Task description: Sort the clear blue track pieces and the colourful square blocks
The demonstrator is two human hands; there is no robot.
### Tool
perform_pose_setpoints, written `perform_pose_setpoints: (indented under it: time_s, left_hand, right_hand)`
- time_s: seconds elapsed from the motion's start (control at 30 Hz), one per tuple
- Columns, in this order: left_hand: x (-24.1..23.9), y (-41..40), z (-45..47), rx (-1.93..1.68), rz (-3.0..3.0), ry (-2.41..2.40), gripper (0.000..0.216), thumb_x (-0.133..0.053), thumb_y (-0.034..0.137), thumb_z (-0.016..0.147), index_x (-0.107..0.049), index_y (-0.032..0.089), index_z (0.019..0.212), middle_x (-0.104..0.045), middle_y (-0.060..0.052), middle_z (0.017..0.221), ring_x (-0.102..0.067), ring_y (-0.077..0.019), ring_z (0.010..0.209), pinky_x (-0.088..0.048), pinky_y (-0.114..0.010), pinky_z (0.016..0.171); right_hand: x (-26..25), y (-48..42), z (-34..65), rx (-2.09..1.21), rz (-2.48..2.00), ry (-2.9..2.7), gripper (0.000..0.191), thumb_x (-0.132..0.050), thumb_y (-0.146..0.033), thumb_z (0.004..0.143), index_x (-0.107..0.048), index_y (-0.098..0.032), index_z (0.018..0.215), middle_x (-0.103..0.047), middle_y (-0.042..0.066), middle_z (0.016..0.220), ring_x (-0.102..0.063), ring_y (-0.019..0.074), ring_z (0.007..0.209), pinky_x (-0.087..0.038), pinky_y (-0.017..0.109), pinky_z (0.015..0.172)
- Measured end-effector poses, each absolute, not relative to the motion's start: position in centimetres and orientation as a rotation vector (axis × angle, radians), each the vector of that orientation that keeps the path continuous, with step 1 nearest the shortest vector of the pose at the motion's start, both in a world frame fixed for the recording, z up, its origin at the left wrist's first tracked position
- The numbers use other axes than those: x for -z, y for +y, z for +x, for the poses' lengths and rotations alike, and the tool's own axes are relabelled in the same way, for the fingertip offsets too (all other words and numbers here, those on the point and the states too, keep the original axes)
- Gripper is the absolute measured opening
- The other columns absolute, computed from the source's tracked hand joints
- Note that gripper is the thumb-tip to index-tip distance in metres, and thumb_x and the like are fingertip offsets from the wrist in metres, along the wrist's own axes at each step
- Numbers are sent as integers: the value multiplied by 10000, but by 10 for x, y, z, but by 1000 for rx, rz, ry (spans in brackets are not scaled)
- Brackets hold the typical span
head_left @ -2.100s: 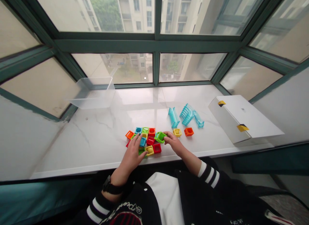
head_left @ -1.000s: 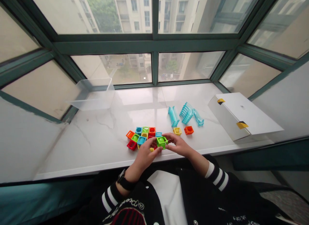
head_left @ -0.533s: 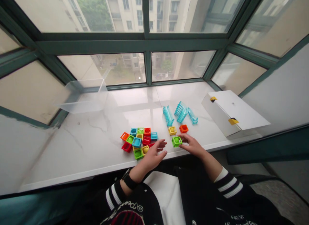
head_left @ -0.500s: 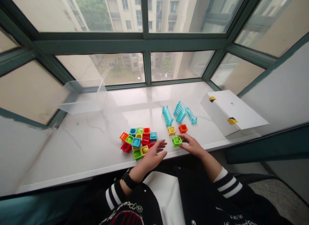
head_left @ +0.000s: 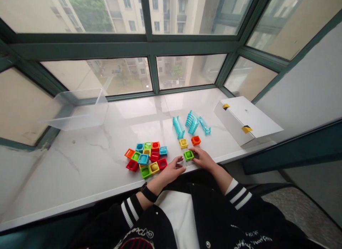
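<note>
A green cube sits on the white marble sill, just in front of a yellow cube and an orange cube. My right hand rests on the sill with its fingertips pinched on the green cube's right side. My left hand hovers open, fingers spread, between the green cube and a pile of several coloured cubes. It holds nothing and is nearest the red cube at the pile's right edge.
Turquoise ribbed track pieces lie behind the three cubes. A white box with yellow tape sits at the right. A clear plastic bin stands at the back left by the window. The sill's front edge runs just under my hands.
The green cube went from the pile, held in both hands, to the sill on the right by the yellow and orange cubes. My left hand let go and opened.
</note>
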State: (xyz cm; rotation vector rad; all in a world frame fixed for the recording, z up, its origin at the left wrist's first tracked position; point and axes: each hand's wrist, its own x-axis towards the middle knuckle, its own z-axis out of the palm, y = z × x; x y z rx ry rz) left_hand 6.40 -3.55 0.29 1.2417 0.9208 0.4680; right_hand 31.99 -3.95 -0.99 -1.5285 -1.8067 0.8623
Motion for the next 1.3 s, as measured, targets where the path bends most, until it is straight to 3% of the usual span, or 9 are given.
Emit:
perform_pose_setpoints:
  time_s: [0.27, 0.5, 0.67, 0.83, 1.0, 1.3]
  left_hand:
    - [4, -36, 66, -465, 1235, 908, 716, -819, 335, 838, -548, 212, 1488, -595, -169, 1499, -665, -249, 1176, -554, -446, 1046]
    - [11, -34, 68, -483, 1222, 888, 761, -834, 358, 823, -528, 213, 1504, -544, -190, 1556, -673, -254, 1145, -552, -474, 1041]
    - [11, -34, 68, -492, 1233, 868, 765, -840, 361, 825, -524, 232, 1509, -555, -183, 1554, -688, -236, 1090, -565, -470, 1023]
    - [-11, -29, 59, -494, 1281, 869, 758, -830, 375, 842, -517, 244, 1520, -559, -188, 1554, -671, -254, 1151, -582, -461, 991]
    - [-54, -14, 26, -615, 1347, 821, 570, -754, 451, 907, -606, 237, 1414, -601, -159, 1508, -677, -237, 1141, -599, -416, 951]
    - [-92, 7, -65, -958, 1326, 1094, 501, -720, 520, 918, -661, 182, 1283, -726, -118, 1243, -694, -179, 880, -604, -331, 764]
  right_hand:
    - [12, -41, 321, -872, -1475, -1838, 547, -732, -172, 788, -684, -231, 1330, -705, 112, 1294, -682, 277, 1156, -525, 483, 1069]
    - [6, -42, 321, -869, -1425, -1842, 495, -792, -355, 850, -689, -240, 1321, -716, 121, 1283, -676, 294, 1179, -520, 496, 1079]
    - [6, -42, 321, -889, -1429, -1838, 455, -774, -390, 885, -705, -253, 1314, -719, 116, 1281, -678, 289, 1168, -526, 493, 1072]
    - [8, -41, 322, -880, -1428, -1849, 463, -754, -387, 900, -696, -258, 1341, -708, 114, 1316, -665, 289, 1201, -514, 491, 1094]
    - [8, -41, 322, -877, -1436, -1875, 468, -747, -359, 904, -688, -242, 1353, -707, 123, 1300, -672, 286, 1165, -516, 497, 1080]
    - [8, -40, 325, -872, -1465, -1890, 455, -758, -359, 897, -696, -242, 1333, -706, 122, 1299, -675, 289, 1169, -526, 492, 1084]
